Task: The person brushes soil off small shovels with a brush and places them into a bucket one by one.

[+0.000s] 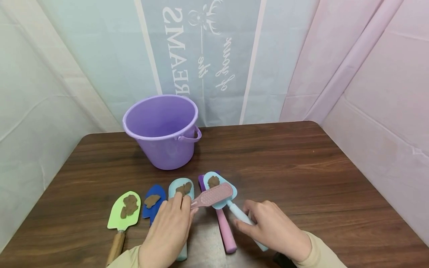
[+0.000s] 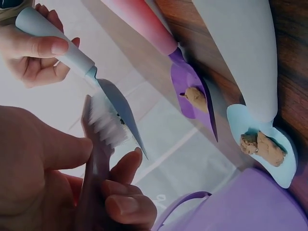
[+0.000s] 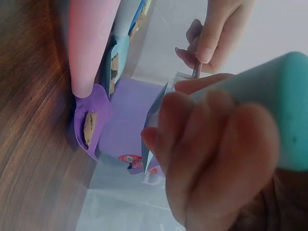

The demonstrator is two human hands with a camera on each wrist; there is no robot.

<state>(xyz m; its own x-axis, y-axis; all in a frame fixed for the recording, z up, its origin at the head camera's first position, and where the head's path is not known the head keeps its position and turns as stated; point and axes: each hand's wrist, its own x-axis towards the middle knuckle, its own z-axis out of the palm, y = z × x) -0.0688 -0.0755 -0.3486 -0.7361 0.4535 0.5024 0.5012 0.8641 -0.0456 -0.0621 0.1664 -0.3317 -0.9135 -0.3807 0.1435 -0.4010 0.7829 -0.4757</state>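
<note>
My left hand (image 1: 169,230) grips a pink brush (image 1: 216,194) by its handle, thumb on one side and fingers on the other. The brush's white bristles (image 2: 107,122) point at the blade of a light-blue toy shovel (image 2: 117,102) and meet it in the left wrist view. My right hand (image 1: 273,230) holds that shovel by its pale handle (image 1: 242,215), raised above the table. A brown clump (image 1: 213,181) lies on the blade. Beneath it rests a purple shovel with a pink handle (image 1: 226,232), with another brown lump (image 2: 196,98) on its blade.
A purple bucket (image 1: 167,150) stands at the back of the wooden table (image 1: 268,156). To the left lie a green shovel (image 1: 115,219), a dark-blue shovel (image 1: 157,190) and another light-blue shovel (image 1: 182,181), each with brown pieces. Fabric walls enclose the back and sides.
</note>
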